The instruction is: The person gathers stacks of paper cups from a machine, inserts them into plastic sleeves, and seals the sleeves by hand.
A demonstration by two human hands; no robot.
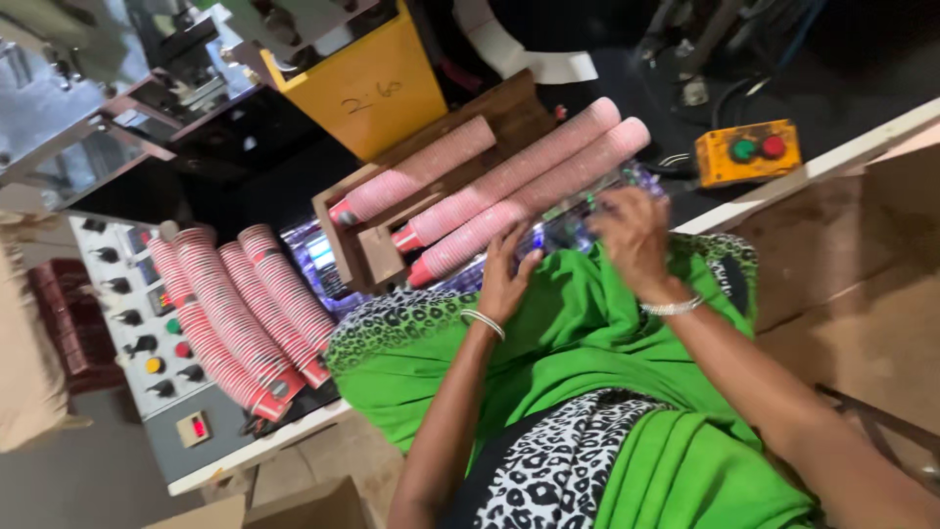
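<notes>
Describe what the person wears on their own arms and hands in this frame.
Both forearms are bare, with no sleeves, gloves or rings visible. The left hand has a thin silver bangle at the wrist. The right hand has a wider, silvery beaded-looking bracelet at the wrist. Green cloth and a black-and-white leopard-print garment lie beneath the arms.

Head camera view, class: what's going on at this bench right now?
A person in green cloth works with both bare hands at a long stack of nested pink paper cups lying in clear plastic wrap. The left hand rests against the stack's near side; the right hand grips the clear wrap at its far end. More cup stacks lean beside a control panel.
</notes>
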